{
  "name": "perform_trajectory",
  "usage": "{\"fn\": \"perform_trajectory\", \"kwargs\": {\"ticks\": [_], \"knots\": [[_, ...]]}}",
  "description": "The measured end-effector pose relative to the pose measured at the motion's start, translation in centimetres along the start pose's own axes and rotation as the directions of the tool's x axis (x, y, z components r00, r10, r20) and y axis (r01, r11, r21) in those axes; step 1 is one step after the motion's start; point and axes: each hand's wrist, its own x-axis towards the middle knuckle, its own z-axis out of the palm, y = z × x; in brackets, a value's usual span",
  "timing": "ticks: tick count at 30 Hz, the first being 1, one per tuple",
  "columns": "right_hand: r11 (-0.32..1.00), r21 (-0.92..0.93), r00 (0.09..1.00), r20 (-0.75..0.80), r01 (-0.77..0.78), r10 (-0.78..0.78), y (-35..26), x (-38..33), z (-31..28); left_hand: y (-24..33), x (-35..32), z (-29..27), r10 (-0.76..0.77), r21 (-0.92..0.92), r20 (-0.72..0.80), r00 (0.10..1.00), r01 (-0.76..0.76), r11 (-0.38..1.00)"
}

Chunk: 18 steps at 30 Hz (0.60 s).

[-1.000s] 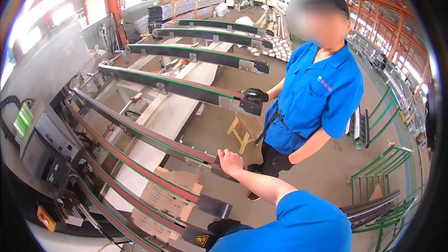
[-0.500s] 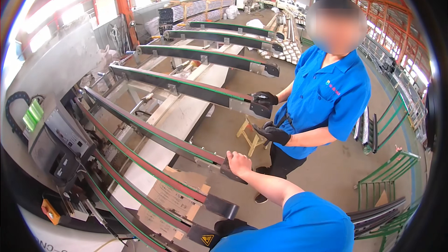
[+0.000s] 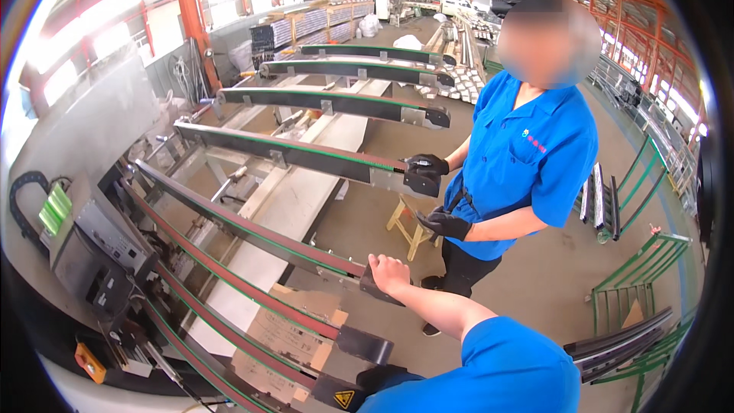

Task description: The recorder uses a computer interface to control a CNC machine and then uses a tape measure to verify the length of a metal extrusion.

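Note:
My right hand (image 3: 389,274), bare, reaches forward from a short blue sleeve (image 3: 505,371). It rests curled over the dark end of a long belted conveyor bar (image 3: 264,214), the thumb side towards the left and part of the fingers hidden. Beside it run more of these bars, black with green edges and reddish belts, roughly parallel. Nearest to my arm is the dark end cap (image 3: 365,344) of the neighbouring bar. A dark shape (image 3: 386,376) at the lower edge, next to my sleeve, is too unclear to name. My left hand is not in view.
Across from me stands a co-worker (image 3: 527,145) in a blue shirt, black-gloved hands near another bar's end. A wooden stand (image 3: 413,228) is behind that bar. At left is a grey control box (image 3: 115,248); green racks (image 3: 642,283) stand at right. Cardboard (image 3: 275,336) lies beneath the bars.
The view has shifted slightly, so the far bars and co-worker sit a little further left. My right hand stays on the same bar end. The co-worker's hands look nearly unchanged.

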Motion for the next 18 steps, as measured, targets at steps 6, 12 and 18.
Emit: {"fn": "perform_trajectory", "kwargs": {"ticks": [6,12,18], "knots": [[1.000,0.006,1.000,-0.019,0.000,0.000,-0.1,-0.5,-0.1,0.5,1.8,0.4,0.189,0.311,-0.314,0.930,-0.088,0.946],[1.000,0.012,0.999,-0.042,-0.008,0.008,-0.1,-0.3,-0.1,-1.7,-0.3,1.4,0.416,0.616,-0.459,0.785,-0.056,0.785],[1.000,0.014,0.999,-0.039,0.010,-0.010,-0.3,0.0,0.2,-2.8,-2.8,3.3,0.650,0.822,-0.483,0.587,0.046,0.568]]}}
